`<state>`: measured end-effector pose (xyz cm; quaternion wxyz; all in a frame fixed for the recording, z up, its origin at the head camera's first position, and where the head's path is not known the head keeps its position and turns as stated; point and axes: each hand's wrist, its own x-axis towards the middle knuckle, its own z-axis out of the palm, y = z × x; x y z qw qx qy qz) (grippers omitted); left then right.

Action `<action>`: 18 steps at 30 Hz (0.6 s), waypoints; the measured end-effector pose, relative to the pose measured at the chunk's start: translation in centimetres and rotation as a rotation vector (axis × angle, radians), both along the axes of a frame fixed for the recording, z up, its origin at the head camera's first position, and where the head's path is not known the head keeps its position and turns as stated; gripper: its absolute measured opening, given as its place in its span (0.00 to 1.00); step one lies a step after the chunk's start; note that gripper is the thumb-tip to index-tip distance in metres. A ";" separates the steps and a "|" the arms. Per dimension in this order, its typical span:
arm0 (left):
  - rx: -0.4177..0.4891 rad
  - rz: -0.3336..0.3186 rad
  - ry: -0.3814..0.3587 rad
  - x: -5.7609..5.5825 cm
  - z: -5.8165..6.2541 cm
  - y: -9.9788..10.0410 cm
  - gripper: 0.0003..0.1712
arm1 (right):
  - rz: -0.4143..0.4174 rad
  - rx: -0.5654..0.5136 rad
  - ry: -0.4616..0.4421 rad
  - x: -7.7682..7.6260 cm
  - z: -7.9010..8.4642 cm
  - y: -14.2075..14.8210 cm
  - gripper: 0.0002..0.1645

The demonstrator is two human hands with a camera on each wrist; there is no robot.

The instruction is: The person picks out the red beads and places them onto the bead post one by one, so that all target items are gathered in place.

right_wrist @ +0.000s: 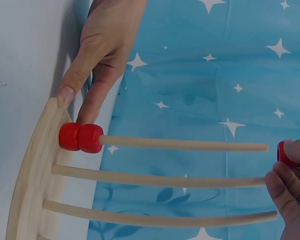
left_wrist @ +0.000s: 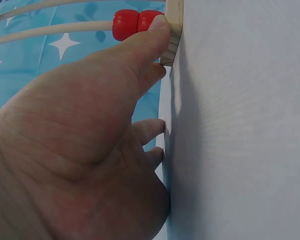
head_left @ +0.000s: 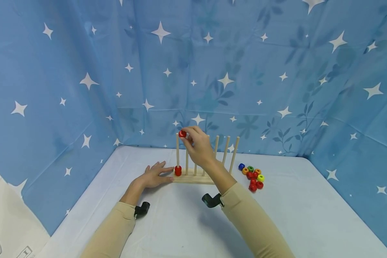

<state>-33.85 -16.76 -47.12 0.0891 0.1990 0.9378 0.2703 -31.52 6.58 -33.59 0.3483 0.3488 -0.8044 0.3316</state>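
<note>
While the right hand (head_left: 200, 147) was up at the left end of the wooden rack (head_left: 193, 179), the head view showed its grip pinching a red bead (head_left: 182, 133) just beside the top of the end rod (head_left: 177, 152). The left hand (head_left: 154, 175) lay with fingers spread and relaxed, reaching from the counter (head_left: 180, 222) to the rack's left end. Two red beads (head_left: 178, 171) sat stacked at the foot of that rod. The rack stood toward the counter's far edge; right of it, on the side of the far right corner, lay a cluster of loose beads (head_left: 256, 175).

Seen from the left wrist, the left thumb touched the end of the rack's base close to the stacked pair, its grip not clenched, perhaps steadying the base. The held bead could not be made out there.

From the right wrist, the bead, partly covered by the fingertips, faced the end rod's tip with a small gap between. The step in hand looked like bringing a third bead to that rod; the next move seemed to call for centring the hole over the tip, lowering it slightly, then letting go.
</note>
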 end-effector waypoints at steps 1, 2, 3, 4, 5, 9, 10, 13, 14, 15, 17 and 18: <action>0.001 0.000 -0.003 0.0 0.0 0.0 0.37 | 0.002 -0.001 -0.001 0.0 0.0 -0.1 0.17; 0.001 -0.001 -0.008 0.0 0.1 0.0 0.37 | 0.001 -0.001 0.000 -0.1 0.1 -0.2 0.16; 0.001 -0.003 -0.008 0.0 0.0 0.0 0.37 | -0.001 0.000 0.000 -0.1 0.1 -0.3 0.16; 0.001 -0.003 -0.013 0.1 0.1 0.1 0.37 | -0.005 0.003 0.001 -0.2 0.1 -0.4 0.16; 0.000 -0.005 -0.013 0.1 0.1 0.1 0.37 | -0.008 0.006 0.000 -0.2 0.1 -0.5 0.16; 0.001 -0.002 -0.019 0.1 0.0 0.0 0.37 | -0.019 0.018 0.003 -0.3 0.2 -0.9 0.16; 0.002 0.000 -0.021 0.1 0.0 0.0 0.37 | -0.020 0.019 0.004 -0.4 0.1 -0.9 0.16; 0.006 0.005 -0.020 0.1 0.0 -0.1 0.37 | -0.026 0.023 0.000 -0.4 0.1 -1.1 0.15; 0.006 0.006 -0.019 0.1 0.0 -0.1 0.37 | -0.029 0.023 -0.003 -0.4 0.1 -1.1 0.15; 0.007 0.008 -0.018 0.1 0.0 -0.1 0.37 | -0.031 0.025 -0.004 -0.5 0.1 -1.2 0.15; 0.004 0.010 -0.016 0.1 0.1 -0.1 0.37 | -0.042 0.033 -0.004 -0.5 0.1 -1.3 0.15; 0.003 0.010 -0.015 0.1 0.1 -0.1 0.37 | -0.047 0.037 -0.004 -0.5 0.2 -1.4 0.15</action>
